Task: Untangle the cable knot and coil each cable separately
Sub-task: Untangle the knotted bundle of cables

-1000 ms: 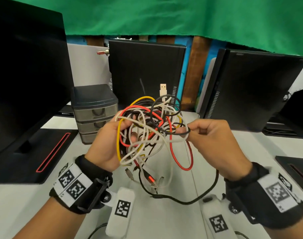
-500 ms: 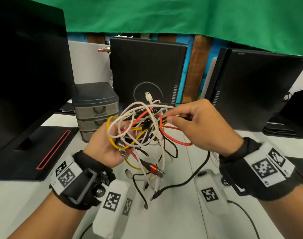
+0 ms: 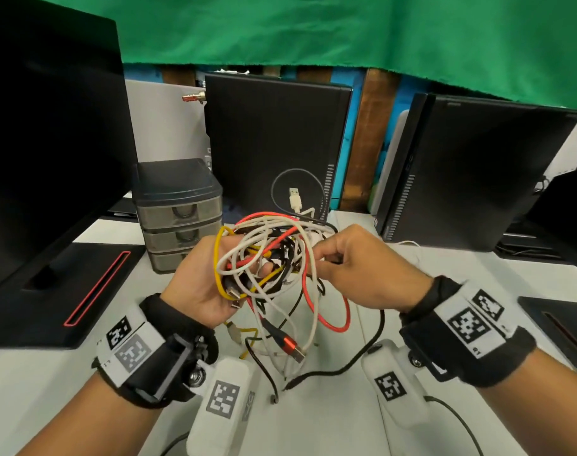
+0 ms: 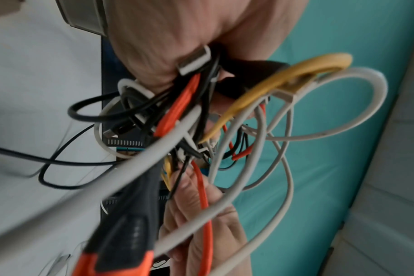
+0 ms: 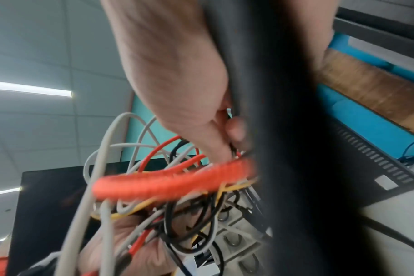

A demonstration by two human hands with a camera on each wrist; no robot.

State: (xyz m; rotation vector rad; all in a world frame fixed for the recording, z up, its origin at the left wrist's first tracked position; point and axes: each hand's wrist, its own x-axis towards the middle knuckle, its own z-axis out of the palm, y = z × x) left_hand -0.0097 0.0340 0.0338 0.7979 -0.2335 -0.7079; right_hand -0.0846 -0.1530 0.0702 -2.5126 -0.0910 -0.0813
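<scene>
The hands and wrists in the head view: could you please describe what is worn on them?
Both forearms are bare, with no sleeves. The left hand and right hand wear no gloves. Each wrist carries a black strap with white panels printed with square black-and-white markers. A white camera unit, also marker-tagged, hangs from a black bracket under each wrist; thin black leads trail from them.

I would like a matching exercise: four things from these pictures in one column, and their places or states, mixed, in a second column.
Things:
1. left hand
2. white USB plug
3. drawer unit
4. red-collared plug

Places or states:
A. hangs below the cable knot
B. grips the knot from the left
C. sticks up above the knot
D. stands on the table behind the left hand

Pairs: 1-B, 2-C, 3-D, 4-A
</scene>
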